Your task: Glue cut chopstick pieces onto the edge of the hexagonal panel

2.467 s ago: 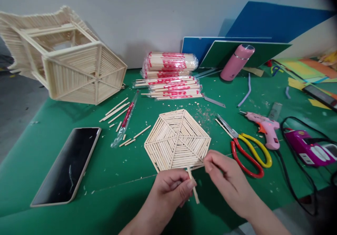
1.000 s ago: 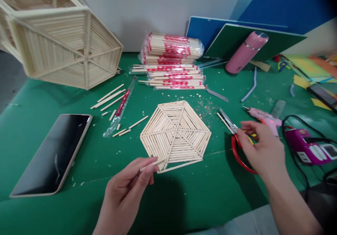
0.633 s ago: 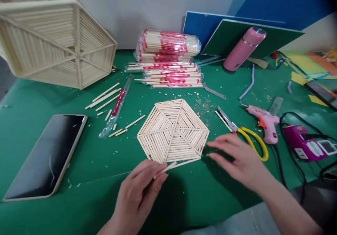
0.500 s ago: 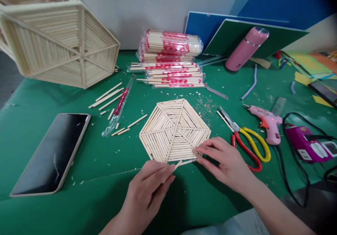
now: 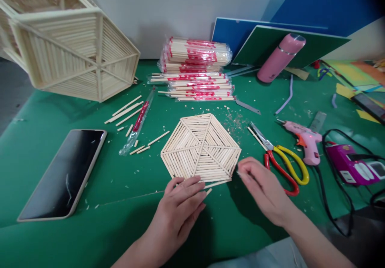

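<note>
A flat many-sided panel of chopstick pieces (image 5: pixel 200 150), crossed by spokes, lies on the green table. My left hand (image 5: pixel 183 204) rests at its near edge, fingertips on the panel's sticks. A short chopstick piece (image 5: pixel 209 191) pokes out from under those fingers, held in the hand. Along the near edge lies another stick (image 5: pixel 218 184), slightly askew. My right hand (image 5: pixel 261 188) is off the panel's right corner, thumb and fingertips pinched together; a tiny pale speck shows there, too small to name. Scissors (image 5: pixel 276 156) with red and yellow handles lie beside it.
Wrapped chopsticks (image 5: pixel 195 67) are piled at the back. A large stick-built frame (image 5: pixel 99 63) stands back left, above loose sticks (image 5: pixel 126 113) and a phone (image 5: pixel 63 176). Rightward are a pink glue gun (image 5: pixel 306 138), a purple power block (image 5: pixel 351 164) with cords, and a pink flask (image 5: pixel 281 57).
My right hand has lifted away from the panel's near right edge and moved right, fingers pinched. My left hand has come forward onto the near edge, its fingers flatter on the sticks.
</note>
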The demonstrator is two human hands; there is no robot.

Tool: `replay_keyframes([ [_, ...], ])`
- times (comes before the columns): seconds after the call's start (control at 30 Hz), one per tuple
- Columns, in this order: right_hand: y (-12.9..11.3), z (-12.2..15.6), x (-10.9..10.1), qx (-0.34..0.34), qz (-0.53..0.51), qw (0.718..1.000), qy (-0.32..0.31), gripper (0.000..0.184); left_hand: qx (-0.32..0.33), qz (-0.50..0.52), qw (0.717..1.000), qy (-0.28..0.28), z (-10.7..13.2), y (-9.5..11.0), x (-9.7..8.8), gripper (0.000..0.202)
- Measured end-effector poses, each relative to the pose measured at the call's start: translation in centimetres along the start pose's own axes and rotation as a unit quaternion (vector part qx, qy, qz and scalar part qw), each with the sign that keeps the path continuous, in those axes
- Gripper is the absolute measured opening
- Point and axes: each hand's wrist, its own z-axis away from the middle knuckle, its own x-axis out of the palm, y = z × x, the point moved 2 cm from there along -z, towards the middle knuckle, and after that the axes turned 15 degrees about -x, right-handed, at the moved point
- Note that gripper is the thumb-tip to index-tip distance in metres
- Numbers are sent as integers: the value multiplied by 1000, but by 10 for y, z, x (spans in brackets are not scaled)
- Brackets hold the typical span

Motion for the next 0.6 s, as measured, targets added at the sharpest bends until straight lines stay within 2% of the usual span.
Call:
replay_keyframes([
  [0.1, 8, 19, -22, 14, 23, 997, 69, 18, 4, 14, 1000, 18, 0, 1, -3, 32],
  [0.2, 21, 45, -51, 96, 48, 984, 142, 13, -1, 19, 999, 46, 1, 2, -6, 30],
  [0.3, 34, 67, -82, 177, 125, 969, 114, 13, -9, 20, 996, 81, 1, 2, -9, 29],
  [0.43, 58, 78, -122, 254, 325, 901, 136, 18, -25, 20, 994, 103, 1, 1, -15, 26],
  [0.5, 76, 79, -134, 264, 371, 878, 146, 24, -46, 27, 993, 104, 2, 1, -19, 24],
  [0.6, 104, 78, -140, 271, 388, 870, 135, 33, -84, 53, 987, 130, 6, 1, -27, 22],
])
